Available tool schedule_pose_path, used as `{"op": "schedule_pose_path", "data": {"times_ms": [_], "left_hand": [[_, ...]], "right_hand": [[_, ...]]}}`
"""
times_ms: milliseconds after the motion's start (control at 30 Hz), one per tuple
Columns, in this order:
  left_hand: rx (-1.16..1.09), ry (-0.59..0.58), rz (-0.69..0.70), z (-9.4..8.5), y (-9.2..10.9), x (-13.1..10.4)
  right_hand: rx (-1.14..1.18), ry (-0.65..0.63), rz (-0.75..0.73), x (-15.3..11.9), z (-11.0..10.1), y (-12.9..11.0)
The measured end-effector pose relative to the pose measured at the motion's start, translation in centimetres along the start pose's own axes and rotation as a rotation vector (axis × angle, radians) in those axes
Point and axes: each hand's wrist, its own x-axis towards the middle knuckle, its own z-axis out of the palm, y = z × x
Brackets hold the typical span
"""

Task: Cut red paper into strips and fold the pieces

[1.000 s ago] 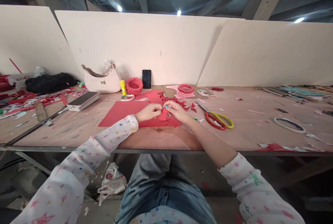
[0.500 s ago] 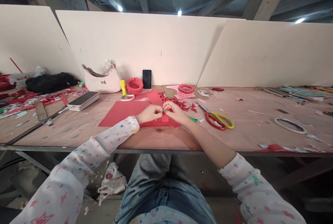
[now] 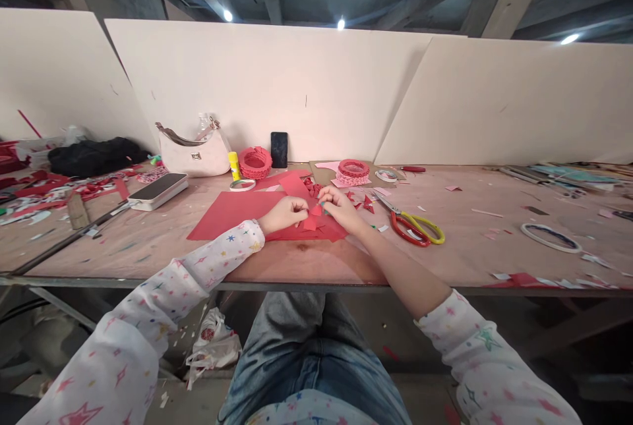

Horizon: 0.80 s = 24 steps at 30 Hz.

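Over the red paper sheets (image 3: 232, 214) my left hand (image 3: 285, 214) is closed, its fingertips pinched at the edge of a small red paper piece (image 3: 310, 222). My right hand (image 3: 339, 207) is a little to the right, fingers curled and pinched; what its fingertips hold is too small to make out. Small folded red pieces (image 3: 368, 203) lie behind and beside my right hand. Scissors (image 3: 418, 227) with red and yellow handles rest to its right.
Behind the sheets stand a yellow glue stick (image 3: 234, 165), red paper rings (image 3: 255, 163), a phone (image 3: 279, 150) and another ring stack (image 3: 353, 172). A white bag (image 3: 195, 156) and a pale box (image 3: 158, 192) are at left; a tape roll (image 3: 551, 238) lies right.
My right hand has moved slightly right and away from my left hand, opening a gap between them. My left hand has hardly moved.
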Motion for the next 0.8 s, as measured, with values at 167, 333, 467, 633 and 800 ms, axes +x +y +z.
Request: {"op": "schedule_pose_path", "data": {"times_ms": [167, 333, 467, 633, 800], "left_hand": [[-0.024, 0.029, 0.016, -0.12, 0.15, 0.01], [-0.127, -0.056, -0.100, -0.49, 0.59, -0.11], [-0.092, -0.065, -0.087, -0.59, 0.82, -0.04], [-0.120, 0.108, -0.107, -0.38, 0.57, 0.19], [-0.216, 0.181, -0.169, -0.09, -0.01, 0.33]], "right_hand": [[0.062, -0.112, 0.013, -0.10, 0.20, 0.17], [0.103, -0.175, -0.002, -0.15, 0.33, 0.36], [0.035, -0.156, 0.002, -0.12, 0.27, 0.05], [-0.049, -0.073, -0.060, -0.14, 0.20, -0.10], [-0.079, -0.130, -0.101, -0.13, 0.45, 0.42]]}}
